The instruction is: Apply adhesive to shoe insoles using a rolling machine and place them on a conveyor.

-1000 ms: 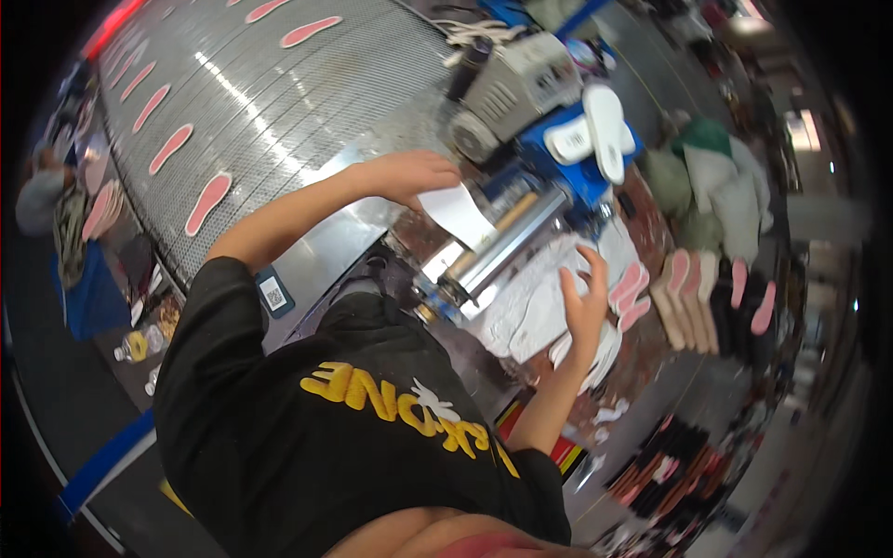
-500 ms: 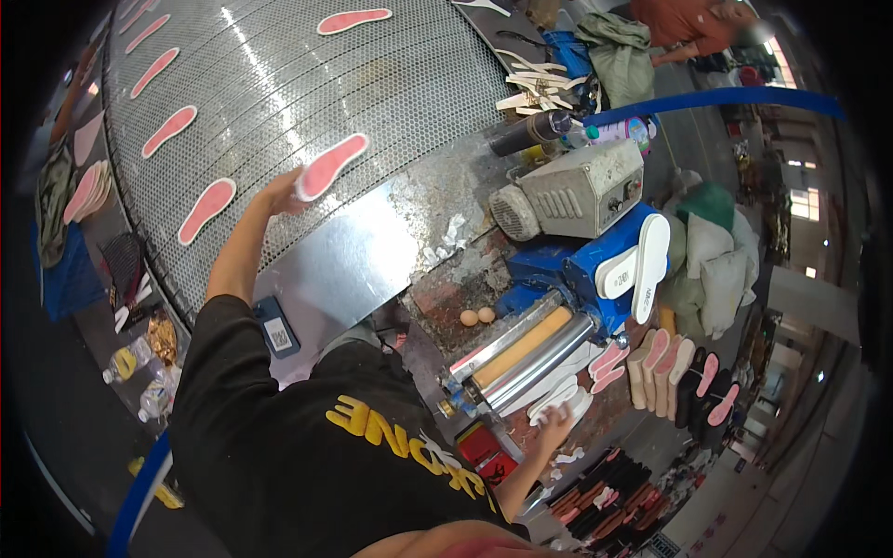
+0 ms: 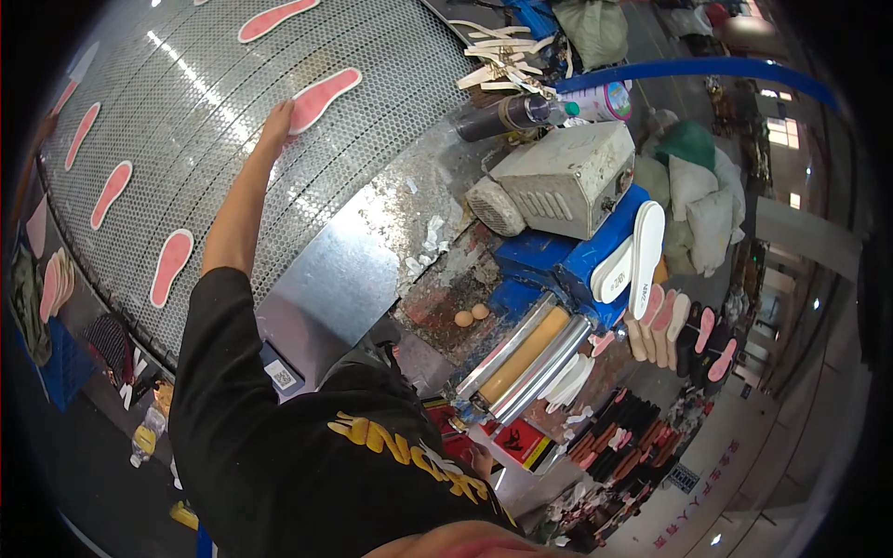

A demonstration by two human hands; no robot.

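My left hand (image 3: pixel 279 123) reaches over the mesh conveyor belt (image 3: pixel 219 88). Its fingers are closed on the lower end of a pink insole (image 3: pixel 326 99) with a white edge, low over the mesh or touching it. Other pink insoles (image 3: pixel 172 268) lie on the belt, pink side up. My right hand (image 3: pixel 480 461) is low by my body, beside a red box (image 3: pixel 523 443); its fingers are mostly hidden. Just beyond it stands a blue roller machine (image 3: pixel 530 352), with white insole pieces (image 3: pixel 569 381) beside its rollers.
Two white soles (image 3: pixel 648 256) lean on the machine beside a grey motor housing (image 3: pixel 567 177). Bottles (image 3: pixel 507 116) and pale strips (image 3: pixel 502 56) are beyond it. A phone (image 3: pixel 279 372) lies near my left elbow. Another person's arm (image 3: pixel 42 135) shows at the far left.
My left hand has moved farther over the belt with the pink insole. My right hand has drawn back from the white pieces toward my body. The view has shifted, and the belt's insoles sit lower left.
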